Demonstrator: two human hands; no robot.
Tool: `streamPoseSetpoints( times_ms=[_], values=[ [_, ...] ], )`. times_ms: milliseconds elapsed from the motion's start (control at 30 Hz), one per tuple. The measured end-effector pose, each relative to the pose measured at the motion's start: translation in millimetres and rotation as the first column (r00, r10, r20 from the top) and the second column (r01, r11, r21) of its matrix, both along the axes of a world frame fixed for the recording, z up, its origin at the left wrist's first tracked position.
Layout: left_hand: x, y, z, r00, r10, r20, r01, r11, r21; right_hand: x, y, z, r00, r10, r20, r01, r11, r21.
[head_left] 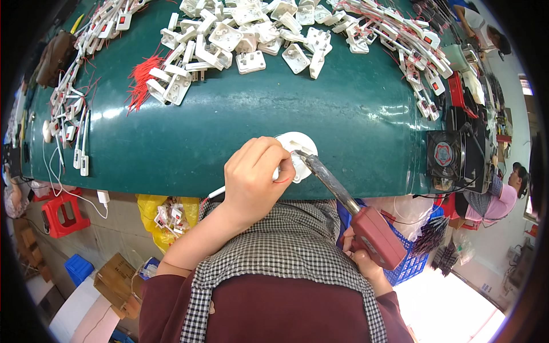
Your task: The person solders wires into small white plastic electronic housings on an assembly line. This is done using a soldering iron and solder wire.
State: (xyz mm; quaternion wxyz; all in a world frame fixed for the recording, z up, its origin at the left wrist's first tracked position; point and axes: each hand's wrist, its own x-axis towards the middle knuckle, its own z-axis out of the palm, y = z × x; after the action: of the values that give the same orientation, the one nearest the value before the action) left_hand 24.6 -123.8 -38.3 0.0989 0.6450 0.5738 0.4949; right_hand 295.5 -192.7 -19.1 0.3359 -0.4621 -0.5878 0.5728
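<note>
Close to the table's near edge lies a round white plastic part (298, 143). My left hand (251, 177) is closed over its left side, the fingertips pinching a slim white piece with a short red wire (281, 181). A white cable end (215, 193) sticks out below that wrist; how it joins the pinched piece is hidden. In my right hand (364, 257) is a soldering iron (377, 235) with a dark red handle and a long metal barrel. Its tip touches or hovers just over the round part, by the left fingertips; I cannot tell which.
White plug housings (226, 37) are heaped at the back, beside red wires (143, 80). Wired switch pieces lie at left (74, 108) and right (400, 46). A small fan (445, 153) stands at the right edge. A yellow bag (150, 217) hangs below; other people sit at right.
</note>
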Motion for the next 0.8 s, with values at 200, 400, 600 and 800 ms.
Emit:
streamPoseSetpoints(
  times_ms=[200, 400, 600, 800],
  values=[
    [-1, 0, -2, 1.0, 0.002, 0.002, -0.002, 1.0, 0.018, 1, 2, -10, 0.979, 0.058, 0.195, -0.091, 0.981, 0.169],
    [-2, -1, -2, 1.0, -0.014, 0.013, 0.014, 1.0, 0.009, 5, 1, -13, 0.969, 0.06, 0.24, -0.104, 0.979, 0.175],
    [-1, 0, -3, 1.0, -0.001, 0.007, 0.001, 1.0, 0.019, -6, 8, -7, 0.982, 0.005, 0.19, -0.053, 0.967, 0.247],
    [0, 2, -3, 1.0, -0.006, 0.014, 0.005, 0.999, 0.038, -6, 11, 0, 0.97, 0.037, 0.242, -0.099, 0.963, 0.25]
  ],
)
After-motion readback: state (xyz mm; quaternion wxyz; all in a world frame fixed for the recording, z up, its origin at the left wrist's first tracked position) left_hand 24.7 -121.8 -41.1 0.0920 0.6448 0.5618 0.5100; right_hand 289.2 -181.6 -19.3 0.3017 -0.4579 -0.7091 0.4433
